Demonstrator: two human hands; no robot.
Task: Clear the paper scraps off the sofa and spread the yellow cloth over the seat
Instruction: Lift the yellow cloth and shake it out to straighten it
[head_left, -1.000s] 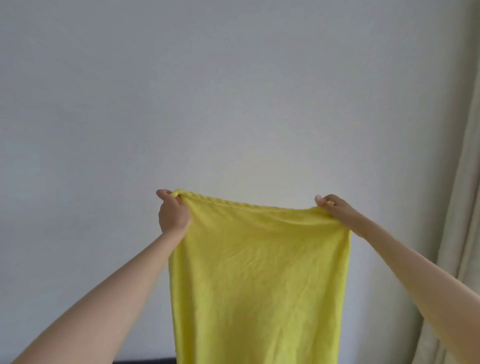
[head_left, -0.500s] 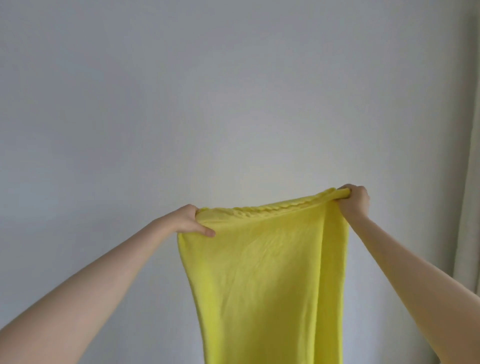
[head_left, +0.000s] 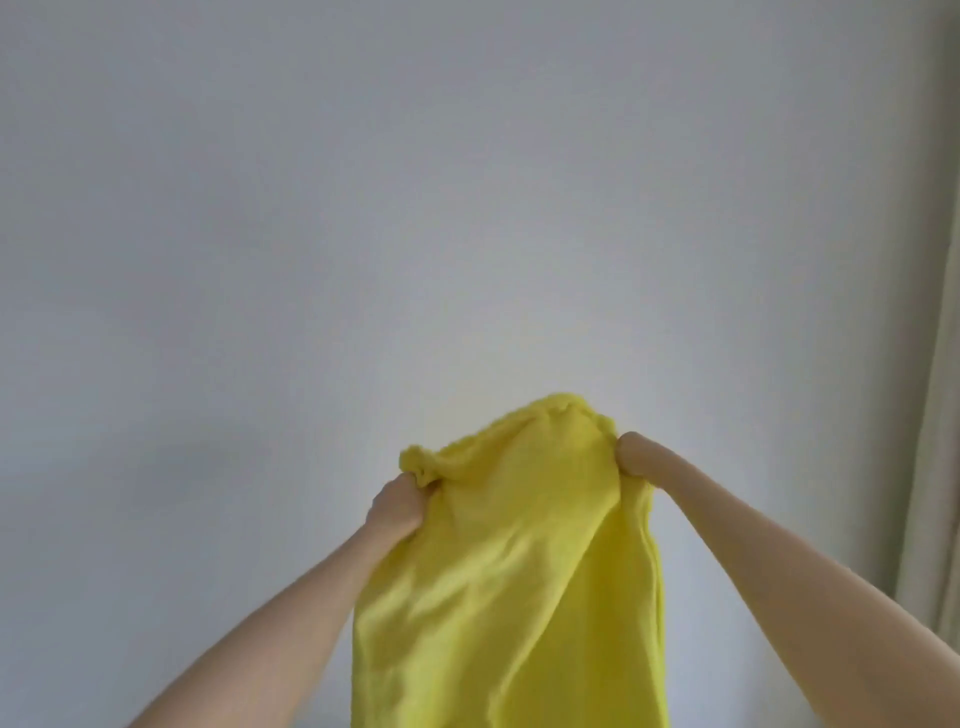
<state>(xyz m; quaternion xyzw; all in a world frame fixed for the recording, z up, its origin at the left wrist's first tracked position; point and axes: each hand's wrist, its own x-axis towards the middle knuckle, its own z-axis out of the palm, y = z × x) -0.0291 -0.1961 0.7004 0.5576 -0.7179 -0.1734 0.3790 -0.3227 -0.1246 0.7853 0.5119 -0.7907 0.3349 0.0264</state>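
The yellow cloth hangs in the air in front of me, against a plain wall, and runs down past the bottom of the frame. My left hand grips its bunched upper left corner. My right hand grips the upper right edge, a little higher. Between the two hands the top hem humps up in a loose fold. The sofa and any paper scraps are out of view.
A pale grey-white wall fills the view. A light curtain hangs along the right edge.
My hands have drawn closer together, so the taut top edge has gone slack and bulges up. The cloth has billowed and folded inward.
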